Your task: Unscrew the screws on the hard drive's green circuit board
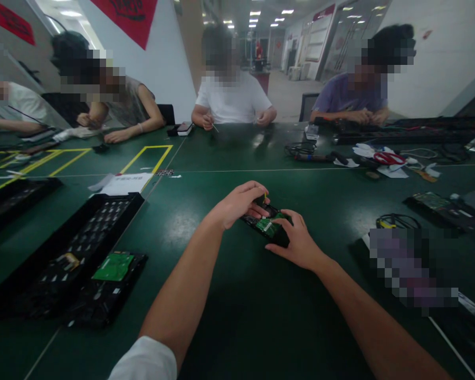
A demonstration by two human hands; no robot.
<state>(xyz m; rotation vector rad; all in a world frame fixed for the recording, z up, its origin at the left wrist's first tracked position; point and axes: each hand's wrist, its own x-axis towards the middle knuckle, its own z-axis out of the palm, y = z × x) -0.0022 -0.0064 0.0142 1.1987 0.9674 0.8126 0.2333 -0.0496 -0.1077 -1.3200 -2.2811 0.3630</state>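
On the green table ahead of me lies a black hard drive (269,225) with a green circuit board facing up. My left hand (243,203) is over its far left part, fingers curled round what looks like a screwdriver (261,199) with a black-and-yellow handle; its tip is hidden. At the drive's right end, my right hand (298,238) grips the casing between thumb and fingers, with the fingertips on the board's edge. Another hard drive (113,266), also green board up, lies to the left beside a long black tray (122,203).
Papers (126,183) lie beyond the tray. On the right are a coiled cable (398,220), a blurred-out object (409,269) and another circuit-board device (439,208). Cables and scraps (388,158) lie farther back. Several people sit across the table (206,184), their hands on its far side.
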